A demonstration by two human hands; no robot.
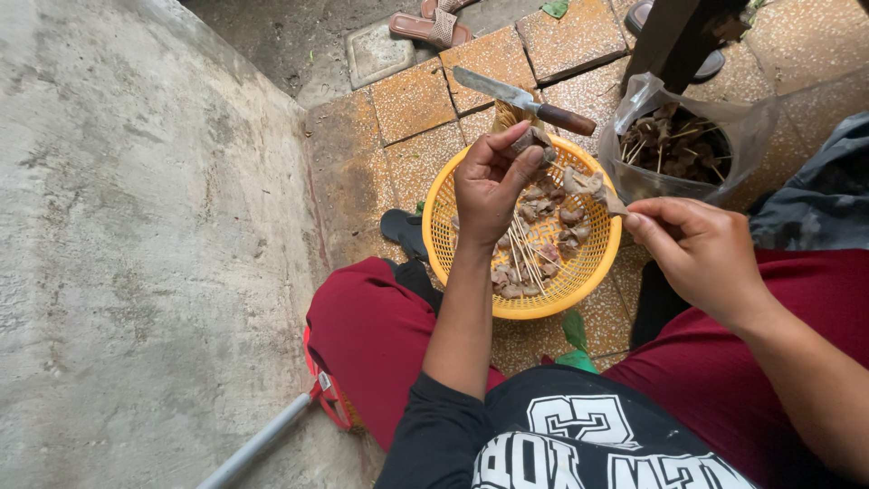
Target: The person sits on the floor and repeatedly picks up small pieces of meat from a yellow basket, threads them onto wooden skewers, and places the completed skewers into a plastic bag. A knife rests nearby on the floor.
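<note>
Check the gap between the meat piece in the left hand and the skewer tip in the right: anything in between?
Nothing visible. The left hand pinches a meat piece; the right hand holds a loaded skewer beside it, above the yellow basket.

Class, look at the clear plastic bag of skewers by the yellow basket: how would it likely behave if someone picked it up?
The plastic bag looks thin and crinkled, so it would probably sag and lose shape. Its mouth gapes open, so the skewered pieces might spill if tilted. The stick ends could perhaps pierce the film.
</note>
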